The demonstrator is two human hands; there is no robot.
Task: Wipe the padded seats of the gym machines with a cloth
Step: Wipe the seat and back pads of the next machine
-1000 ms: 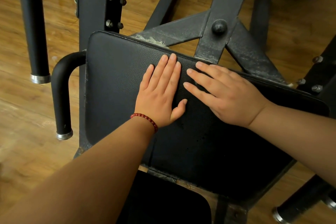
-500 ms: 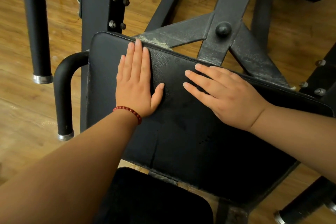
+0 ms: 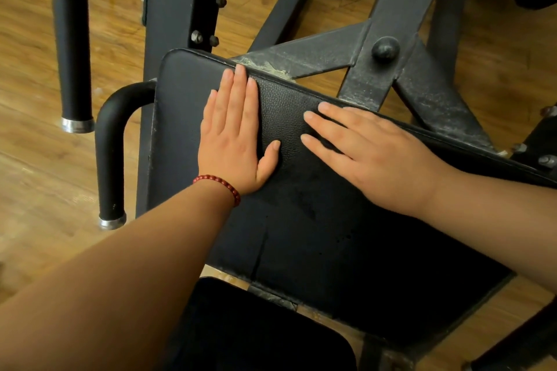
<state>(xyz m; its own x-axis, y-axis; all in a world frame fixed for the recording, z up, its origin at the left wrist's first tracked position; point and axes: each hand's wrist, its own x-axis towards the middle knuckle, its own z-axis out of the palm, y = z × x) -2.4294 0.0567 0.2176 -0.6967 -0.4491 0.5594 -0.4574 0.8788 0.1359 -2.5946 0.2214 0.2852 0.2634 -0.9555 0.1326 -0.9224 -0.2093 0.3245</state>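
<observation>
Wood-plank floor (image 3: 36, 178); at left two black tubular grips with chrome end caps, one straight grip (image 3: 72, 39) and one curved grip (image 3: 110, 144) just beside the seat's edge. One black padded seat (image 3: 301, 244) at mid-frame: grained vinyl, rounded corners, piped rim, lightly scuffed. Left hand (image 3: 235, 135), red bead bracelet (image 3: 218, 184) at the wrist, lies flat on it with fingers straight; right hand (image 3: 376, 156) also flat and released, grasping nothing, and behind it a scuffed steel frame (image 3: 376, 78) with one round knob (image 3: 385, 49).
</observation>
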